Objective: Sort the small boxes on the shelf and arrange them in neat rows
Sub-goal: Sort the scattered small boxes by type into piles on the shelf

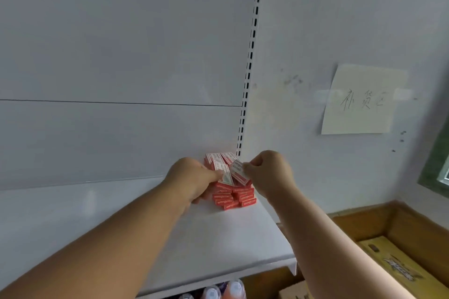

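From the head camera, the small red boxes [234,195] are piled at the back right corner of the white shelf [218,238], close to the slotted upright [247,80]. Some lie in a stack, and a few more lean against the back panel. The left hand [194,177] has its fingers curled and pinches one tilted box [224,172] on top of the pile. The right hand [269,172] also has curled fingers and pinches another box [239,170], just beside the first. On the wall at the right hangs a paper note [362,99] with handwriting. Below right stands an open cardboard carton [393,223], and bottle caps [223,291] show under the shelf.
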{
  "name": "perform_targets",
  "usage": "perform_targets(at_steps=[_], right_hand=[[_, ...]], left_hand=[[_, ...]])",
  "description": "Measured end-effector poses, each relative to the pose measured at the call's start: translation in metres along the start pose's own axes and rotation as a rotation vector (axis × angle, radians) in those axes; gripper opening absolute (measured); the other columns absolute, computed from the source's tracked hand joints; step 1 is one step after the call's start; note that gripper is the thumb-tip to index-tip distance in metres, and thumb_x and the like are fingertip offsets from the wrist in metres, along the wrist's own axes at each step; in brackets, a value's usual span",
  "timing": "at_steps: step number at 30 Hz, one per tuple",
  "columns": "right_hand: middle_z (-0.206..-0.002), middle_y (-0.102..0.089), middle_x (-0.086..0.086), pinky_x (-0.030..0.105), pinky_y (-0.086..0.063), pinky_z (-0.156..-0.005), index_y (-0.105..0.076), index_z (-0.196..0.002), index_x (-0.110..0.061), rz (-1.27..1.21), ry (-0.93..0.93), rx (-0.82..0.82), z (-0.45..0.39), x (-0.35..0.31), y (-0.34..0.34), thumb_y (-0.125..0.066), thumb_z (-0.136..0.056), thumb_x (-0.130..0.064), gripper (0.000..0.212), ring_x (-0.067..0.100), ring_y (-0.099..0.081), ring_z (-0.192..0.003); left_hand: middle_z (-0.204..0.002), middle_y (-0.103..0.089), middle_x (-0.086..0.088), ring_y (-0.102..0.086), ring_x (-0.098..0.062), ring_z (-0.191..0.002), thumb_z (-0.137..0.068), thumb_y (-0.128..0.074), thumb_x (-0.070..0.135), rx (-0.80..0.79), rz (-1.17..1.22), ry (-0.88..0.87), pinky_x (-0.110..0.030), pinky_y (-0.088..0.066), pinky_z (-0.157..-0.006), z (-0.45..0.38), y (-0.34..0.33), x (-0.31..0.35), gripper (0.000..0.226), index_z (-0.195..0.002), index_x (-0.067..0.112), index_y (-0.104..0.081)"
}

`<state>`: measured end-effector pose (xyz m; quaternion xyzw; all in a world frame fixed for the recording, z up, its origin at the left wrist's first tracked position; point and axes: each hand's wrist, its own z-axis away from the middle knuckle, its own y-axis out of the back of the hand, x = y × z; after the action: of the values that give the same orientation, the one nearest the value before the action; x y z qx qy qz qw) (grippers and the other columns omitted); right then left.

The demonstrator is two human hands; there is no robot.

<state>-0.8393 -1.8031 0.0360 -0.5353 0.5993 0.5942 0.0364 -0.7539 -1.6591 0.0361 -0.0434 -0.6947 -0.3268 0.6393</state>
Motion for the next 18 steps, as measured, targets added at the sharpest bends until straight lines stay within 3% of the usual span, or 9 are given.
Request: perform_targets(at_steps=[4, 7, 11, 18], right_hand=[[-0.069, -0.062, -0.001, 0.024, -0.032, -0.046, -0.059, -0.07, -0.015, 0.132, 0.089, -0.066, -0.009, 0.006, 0.0, -0.064, -0.082, -0.024, 0.016, 0.019, -0.056, -0.062], [-0.089, -0.063, 0.001, 0.028, -0.036, -0.056, -0.059, -0.084, -0.016, 0.108, 0.172, -0.032, -0.01, 0.005, 0.0, -0.06, -0.084, -0.02, 0.005, 0.02, -0.056, -0.076], [-0.1, -0.061, -0.001, 0.025, -0.033, -0.068, -0.059, -0.096, -0.019, 0.023, 0.299, -0.012, -0.005, -0.004, 0.003, -0.059, -0.089, -0.025, 0.009, 0.016, -0.049, -0.082], [-0.102, -0.059, -0.005, 0.027, -0.04, -0.073, -0.058, -0.102, -0.02, -0.092, 0.559, -0.06, 0.033, -0.071, -0.024, -0.059, -0.09, -0.024, 0.013, 0.015, -0.053, -0.087]], left_hand=[[-0.066, -0.07, -0.013, -0.052, -0.023, -0.052, -0.073, -0.085, 0.035, 0.097, -0.076, 0.007, -0.028, -0.038, -0.052, -0.001, -0.009, 0.0, 0.035, -0.063, 0.01, -0.063], [-0.07, -0.073, -0.014, -0.054, -0.024, -0.052, -0.072, -0.085, 0.04, 0.183, -0.141, -0.027, -0.031, -0.041, -0.057, 0.0, -0.011, 0.002, 0.038, -0.063, 0.011, -0.061], [-0.075, -0.071, -0.002, -0.063, -0.022, -0.062, -0.079, -0.077, 0.045, 0.271, -0.235, -0.107, -0.033, -0.051, -0.062, 0.005, -0.004, 0.004, 0.033, -0.079, 0.016, -0.062], [-0.09, -0.06, 0.012, -0.056, -0.005, -0.079, -0.088, -0.066, 0.039, 0.417, -0.484, -0.248, -0.023, -0.044, -0.063, 0.053, 0.061, -0.032, 0.018, -0.093, 0.027, -0.054]])
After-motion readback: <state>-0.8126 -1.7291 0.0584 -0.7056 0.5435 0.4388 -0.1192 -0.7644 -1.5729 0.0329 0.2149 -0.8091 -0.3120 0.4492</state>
